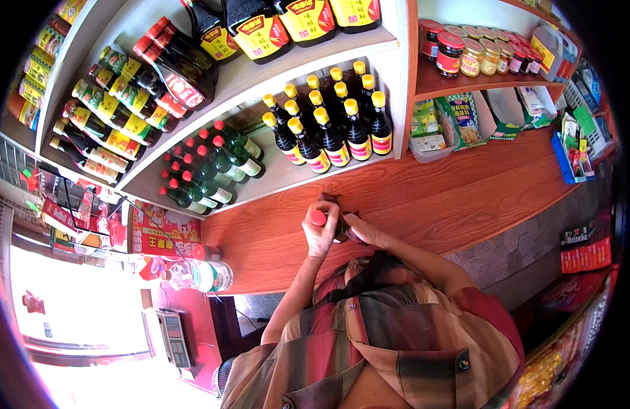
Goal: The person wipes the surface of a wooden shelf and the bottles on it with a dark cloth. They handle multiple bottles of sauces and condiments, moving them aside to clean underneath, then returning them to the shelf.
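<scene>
Above the wooden counter (274,230), my left hand (320,237) grips a bottle with a red cap (318,218) around its upper part. The cap faces up toward me, and my fingers hide most of the bottle. My right hand (366,231) is just to the right, pressing a dark cloth (352,234) against the bottle's side. More dark material (328,197) shows beyond my left fingers. Green bottles with red caps (212,168) stand in rows on the low shelf ahead, beside dark sauce bottles with yellow caps (330,128).
Larger sauce bottles (259,30) fill the upper shelf (305,56). Jars (471,56) line the right-hand shelf, above a plastic tub (435,148) of packets. On the left are a clear water bottle (200,275), a red carton (161,230) and a scale (174,337).
</scene>
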Action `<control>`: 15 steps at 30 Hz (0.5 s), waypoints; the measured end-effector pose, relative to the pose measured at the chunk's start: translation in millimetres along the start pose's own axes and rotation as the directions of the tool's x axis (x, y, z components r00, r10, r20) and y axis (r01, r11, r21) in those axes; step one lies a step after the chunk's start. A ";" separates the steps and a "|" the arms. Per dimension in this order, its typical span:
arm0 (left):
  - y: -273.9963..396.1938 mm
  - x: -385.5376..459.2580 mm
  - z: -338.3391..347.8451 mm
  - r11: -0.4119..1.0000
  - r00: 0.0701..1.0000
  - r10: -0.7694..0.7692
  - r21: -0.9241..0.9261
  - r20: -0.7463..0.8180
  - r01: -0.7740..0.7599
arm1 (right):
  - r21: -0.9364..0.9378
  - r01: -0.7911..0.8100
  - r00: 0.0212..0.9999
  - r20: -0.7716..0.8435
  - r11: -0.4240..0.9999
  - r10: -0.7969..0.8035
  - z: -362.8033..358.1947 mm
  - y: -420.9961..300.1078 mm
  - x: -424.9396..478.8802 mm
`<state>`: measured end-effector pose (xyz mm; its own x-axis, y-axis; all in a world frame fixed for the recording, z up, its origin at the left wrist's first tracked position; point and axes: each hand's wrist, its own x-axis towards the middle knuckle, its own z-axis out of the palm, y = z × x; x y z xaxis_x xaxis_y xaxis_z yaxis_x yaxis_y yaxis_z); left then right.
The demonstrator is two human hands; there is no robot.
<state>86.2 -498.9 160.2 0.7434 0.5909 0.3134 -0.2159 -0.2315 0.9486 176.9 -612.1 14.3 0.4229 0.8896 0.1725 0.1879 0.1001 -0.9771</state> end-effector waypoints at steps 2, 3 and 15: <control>-19.2 2.0 -4.7 1.000 0.999 -0.029 0.005 -0.021 0.029 | 0.143 -0.458 0.881 0.200 0.877 0.428 -10.0 -57.9 1.2; -14.3 5.6 -4.1 0.999 1.000 -0.018 0.027 0.003 0.018 | 0.157 -0.431 0.898 0.172 0.889 0.405 -11.9 -80.0 4.2; 178.1 28.2 -48.0 0.861 0.883 0.429 -0.383 0.190 -0.335 | 0.508 -0.025 1.000 0.009 0.861 0.023 -13.7 -157.5 50.7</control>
<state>38.4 -486.4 340.1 0.6844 0.2756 0.6750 -0.6777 -0.1011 0.7284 180.9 -588.9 178.7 0.4190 0.8958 0.1485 -0.2991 0.2906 -0.9089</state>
